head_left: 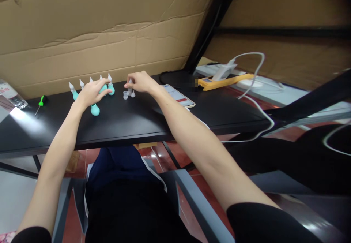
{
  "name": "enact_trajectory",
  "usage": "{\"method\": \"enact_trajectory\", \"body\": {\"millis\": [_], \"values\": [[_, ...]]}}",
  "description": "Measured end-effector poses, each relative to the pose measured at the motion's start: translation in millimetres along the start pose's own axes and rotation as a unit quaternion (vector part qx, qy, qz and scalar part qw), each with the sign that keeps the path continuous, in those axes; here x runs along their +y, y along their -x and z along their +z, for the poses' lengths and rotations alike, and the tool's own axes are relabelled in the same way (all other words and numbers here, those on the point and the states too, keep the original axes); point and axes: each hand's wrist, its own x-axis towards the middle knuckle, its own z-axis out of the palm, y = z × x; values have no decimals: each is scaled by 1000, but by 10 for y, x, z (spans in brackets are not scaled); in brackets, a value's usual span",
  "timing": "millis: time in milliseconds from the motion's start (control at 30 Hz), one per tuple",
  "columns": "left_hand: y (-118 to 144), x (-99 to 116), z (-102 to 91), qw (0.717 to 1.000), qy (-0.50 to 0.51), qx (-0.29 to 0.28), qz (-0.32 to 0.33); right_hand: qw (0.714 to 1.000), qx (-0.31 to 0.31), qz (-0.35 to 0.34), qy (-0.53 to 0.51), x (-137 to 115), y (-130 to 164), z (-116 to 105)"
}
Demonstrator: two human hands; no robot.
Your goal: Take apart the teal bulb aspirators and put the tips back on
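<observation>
A loose teal bulb (95, 109) lies just nearer than the left hand (89, 93), whose grip closes on another bulb (103, 88). The right hand (141, 82) pinches a clear tip (129, 89) on the counter (123, 118); seating tips squarely seems wise.

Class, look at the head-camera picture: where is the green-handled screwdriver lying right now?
The green-handled screwdriver lies on the far left of the black table, left of the left hand, near a clear plastic bottle.
</observation>
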Motion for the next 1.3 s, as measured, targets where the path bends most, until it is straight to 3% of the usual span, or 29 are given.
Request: {"method": "enact_trajectory", "body": {"millis": [233,300,433,600,733,967,1300], "values": [[4,5,-23,1000,0,-9,-14,994,59,82,29,-170,87,-201],[9,-8,-23,1000,-2,-8,-14,991,35,123,36,-160,96,-257],[15,-34,-14,1000,-7,-9,-15,978,-72,186,67,-113,119,-360],[17,-46,-6,1000,-5,-7,-11,973,-160,149,80,-158,179,-479],[18,-65,2,1000,-7,-3,-7,959,-229,158,48,-259,237,-531],[21,-79,6,1000,-14,-3,-2,960,-235,135,68,-353,267,-569],[20,-59,-14,1000,-15,-15,-11,943,-229,178,161,-223,264,-583]]}}
